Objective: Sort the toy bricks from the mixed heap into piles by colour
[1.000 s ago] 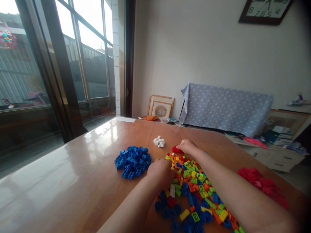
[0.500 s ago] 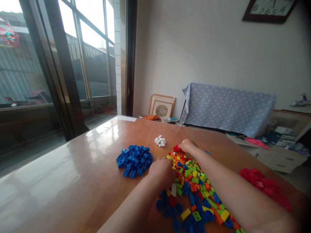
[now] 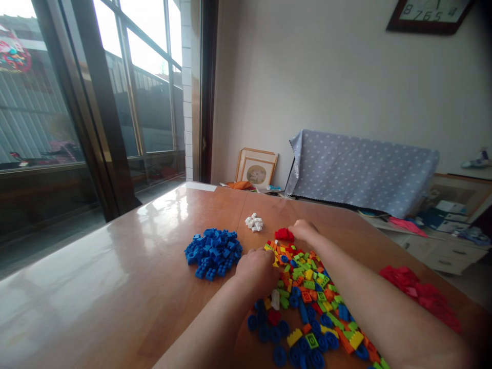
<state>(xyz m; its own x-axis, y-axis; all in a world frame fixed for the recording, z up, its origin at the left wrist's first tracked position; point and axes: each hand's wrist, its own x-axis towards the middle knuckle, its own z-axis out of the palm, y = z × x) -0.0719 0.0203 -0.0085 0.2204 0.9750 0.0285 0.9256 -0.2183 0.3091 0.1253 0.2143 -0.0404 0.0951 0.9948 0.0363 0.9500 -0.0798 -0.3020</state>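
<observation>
A mixed heap of coloured bricks [image 3: 307, 297] lies on the wooden table [image 3: 126, 266] in front of me. My left hand [image 3: 258, 270] rests curled on the heap's left edge, knuckles up; whether it holds a brick is hidden. My right hand [image 3: 304, 229] reaches to the heap's far end, fingertips touching a small cluster of red bricks [image 3: 283, 234]. A pile of blue bricks [image 3: 213, 251] sits just left of my left hand. A few white bricks [image 3: 254, 222] lie beyond the heap.
A pile of red bricks [image 3: 421, 294] lies at the table's right. Blue round pieces [image 3: 269, 335] are scattered at the heap's near end. Past the table stand a dotted grey cloth cover [image 3: 361, 171], picture frames [image 3: 255, 168] and large windows [image 3: 77, 102].
My right hand has shifted slightly to the right, uncovering the red bricks it lay over. My left hand stays in the same spot. The view has tilted a little.
</observation>
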